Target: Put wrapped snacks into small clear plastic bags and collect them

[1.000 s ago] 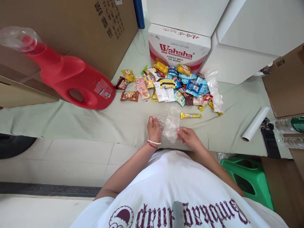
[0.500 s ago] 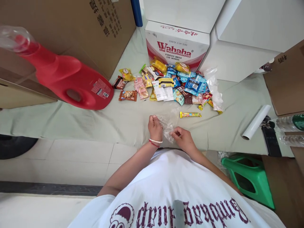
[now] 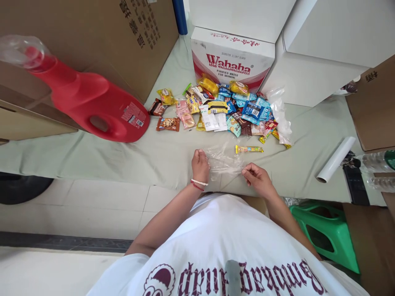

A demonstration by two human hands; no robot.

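Note:
A thin clear plastic bag (image 3: 224, 161) is stretched between my two hands, just above the cloth near the table's front edge. My left hand (image 3: 200, 165) is closed on its left side, with a white and a red bracelet at the wrist. Thumb and fingers of my right hand (image 3: 255, 177) pinch the bag's right end. Just beyond the bag lies a yellow snack stick (image 3: 249, 149) in its wrapper. Farther back is a heap of wrapped snacks (image 3: 217, 107), with a brown cookie packet (image 3: 168, 124) at its left.
A red jug-like bottle (image 3: 101, 105) stands left, before a large cardboard box (image 3: 92, 37). The Wahaha water carton (image 3: 233, 61) backs the snacks. A crumpled white plastic bag (image 3: 280, 117) lies right of them. Farther right are a white roll (image 3: 336, 159) and a green stool (image 3: 327, 234).
My right hand first came in toward the left hand, then moved out to the right, pulling the bag wider. The left hand has stayed nearly in place.

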